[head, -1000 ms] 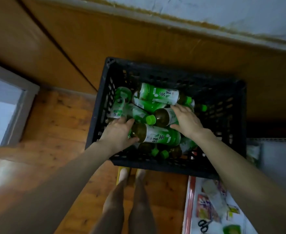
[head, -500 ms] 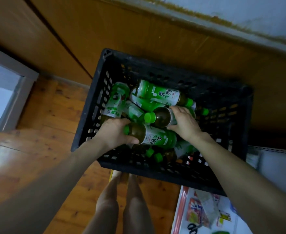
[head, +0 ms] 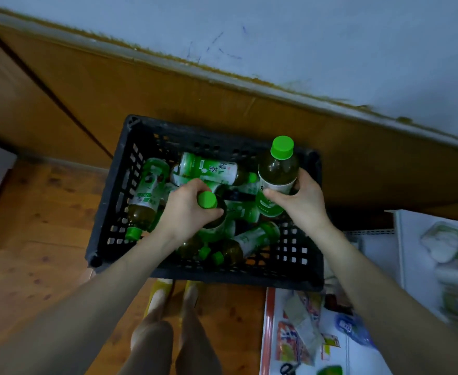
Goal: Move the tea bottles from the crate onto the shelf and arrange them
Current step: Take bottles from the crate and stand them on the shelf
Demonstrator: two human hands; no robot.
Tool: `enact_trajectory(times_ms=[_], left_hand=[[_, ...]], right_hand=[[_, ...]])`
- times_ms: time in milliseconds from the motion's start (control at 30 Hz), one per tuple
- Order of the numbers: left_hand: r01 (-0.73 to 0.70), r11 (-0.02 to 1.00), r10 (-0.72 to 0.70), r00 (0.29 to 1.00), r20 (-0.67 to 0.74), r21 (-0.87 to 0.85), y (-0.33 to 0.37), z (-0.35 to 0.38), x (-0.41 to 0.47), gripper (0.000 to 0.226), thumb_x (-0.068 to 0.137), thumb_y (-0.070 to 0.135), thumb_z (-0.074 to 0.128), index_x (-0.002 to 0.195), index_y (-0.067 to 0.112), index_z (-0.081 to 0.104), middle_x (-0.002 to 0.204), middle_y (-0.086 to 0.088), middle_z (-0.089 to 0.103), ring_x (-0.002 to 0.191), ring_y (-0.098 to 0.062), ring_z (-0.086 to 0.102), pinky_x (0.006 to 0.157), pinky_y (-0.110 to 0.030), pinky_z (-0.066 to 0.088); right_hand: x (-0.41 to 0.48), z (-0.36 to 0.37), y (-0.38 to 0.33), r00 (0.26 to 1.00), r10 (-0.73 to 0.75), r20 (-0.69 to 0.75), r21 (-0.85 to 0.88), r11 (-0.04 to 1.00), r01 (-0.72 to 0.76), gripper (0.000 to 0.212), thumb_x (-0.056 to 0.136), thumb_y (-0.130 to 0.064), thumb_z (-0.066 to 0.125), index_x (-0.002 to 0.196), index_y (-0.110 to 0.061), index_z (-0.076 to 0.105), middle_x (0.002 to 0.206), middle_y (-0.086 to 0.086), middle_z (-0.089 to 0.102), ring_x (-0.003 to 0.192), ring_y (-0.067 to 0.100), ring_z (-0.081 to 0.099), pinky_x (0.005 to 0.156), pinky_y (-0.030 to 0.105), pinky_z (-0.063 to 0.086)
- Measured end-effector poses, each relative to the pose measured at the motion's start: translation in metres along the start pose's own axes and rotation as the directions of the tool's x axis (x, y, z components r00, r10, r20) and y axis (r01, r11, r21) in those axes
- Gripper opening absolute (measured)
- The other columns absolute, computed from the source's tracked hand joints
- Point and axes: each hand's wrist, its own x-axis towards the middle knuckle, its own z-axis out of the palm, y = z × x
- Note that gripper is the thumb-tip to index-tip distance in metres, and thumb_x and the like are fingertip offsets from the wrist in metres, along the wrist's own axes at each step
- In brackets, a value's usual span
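A black plastic crate (head: 114, 212) stands on the wooden floor and holds several green-capped tea bottles lying in a heap, one with a white-green label (head: 209, 169) at the back. My left hand (head: 187, 209) grips the neck and shoulder of an upright tea bottle (head: 207, 200), its green cap between thumb and fingers, just above the heap. My right hand (head: 301, 198) grips a second tea bottle (head: 276, 174) round its label, upright and raised over the crate's right side.
A brown wooden panel (head: 168, 85) and a pale wall (head: 303, 36) rise behind the crate. White shelf boards with packets and scissors (head: 317, 345) lie at the lower right. My legs and yellow slippers (head: 173, 293) stand just before the crate.
Both hands have lifted their bottles from lying flat in the heap to upright; the right one has risen clear above the crate's right side. The camera has tilted up toward the wall.
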Motion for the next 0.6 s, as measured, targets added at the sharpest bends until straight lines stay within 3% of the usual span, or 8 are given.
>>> enact_trajectory(times_ms=[100,167,233,367,533,600], left_hand=[[-0.090,0.994,0.090,0.996,-0.005,-0.069,0.028,-0.021,0.003,0.039,0.074,0.021,0.076,0.106,0.009,0.057,0.090,0.003,0.052,0.083,-0.012,0.048,0.058,-0.003,0.037],[-0.185,0.979,0.187,0.982,0.009,-0.088,0.049,-0.036,0.005,0.038,0.077,0.021,0.073,0.109,0.009,0.057,0.094,0.003,0.052,0.086,-0.012,0.047,0.070,-0.011,0.040],[-0.286,0.954,0.290,0.956,0.039,-0.095,0.066,-0.050,0.006,0.039,0.081,0.022,0.069,0.114,0.009,0.055,0.101,0.001,0.051,0.092,-0.014,0.047,0.080,-0.027,0.043],[-0.440,0.890,0.448,0.892,0.053,-0.118,0.100,-0.080,0.004,0.039,0.081,0.021,0.068,0.115,0.009,0.055,0.106,0.000,0.050,0.097,-0.016,0.047,0.084,-0.030,0.044],[-0.578,0.799,0.592,0.804,0.049,-0.164,0.143,-0.110,-0.005,0.041,0.080,0.022,0.069,0.117,0.011,0.054,0.100,0.003,0.053,0.090,-0.011,0.048,0.066,-0.008,0.038],[-0.632,0.760,0.644,0.763,0.054,-0.151,0.159,-0.115,-0.010,0.040,0.082,0.023,0.068,0.117,0.012,0.053,0.098,0.002,0.053,0.086,-0.012,0.048,0.062,-0.001,0.035]], right_hand=[[-0.022,-0.017,-0.013,0.998,0.027,-0.057,0.060,0.998,-0.024,0.058,0.073,-0.018,0.076,0.125,-0.015,0.051,0.116,-0.005,0.059,0.102,0.007,0.053,0.083,0.016,0.041],[-0.037,-0.026,-0.022,0.994,0.046,-0.099,0.106,0.994,-0.036,0.054,0.072,-0.018,0.076,0.120,-0.017,0.053,0.112,-0.007,0.060,0.101,0.008,0.055,0.082,0.014,0.043],[-0.053,-0.034,-0.029,0.988,0.069,-0.136,0.138,0.989,-0.050,0.049,0.071,-0.018,0.077,0.115,-0.020,0.056,0.109,-0.005,0.063,0.101,0.012,0.059,0.086,0.023,0.048],[-0.090,-0.050,-0.051,0.965,0.092,-0.244,0.174,0.984,-0.049,0.044,0.069,-0.018,0.078,0.108,-0.020,0.058,0.103,-0.007,0.065,0.100,0.013,0.062,0.081,0.025,0.051],[-0.142,-0.069,-0.090,0.924,0.083,-0.374,0.257,0.966,0.017,0.030,0.070,-0.011,0.076,0.091,-0.027,0.062,0.092,-0.010,0.070,0.081,0.000,0.067,0.067,0.014,0.052],[-0.162,-0.077,-0.103,0.890,0.112,-0.442,0.280,0.960,0.019,0.028,0.070,-0.014,0.077,0.088,-0.030,0.063,0.092,-0.008,0.071,0.085,0.005,0.068,0.071,0.022,0.054]])
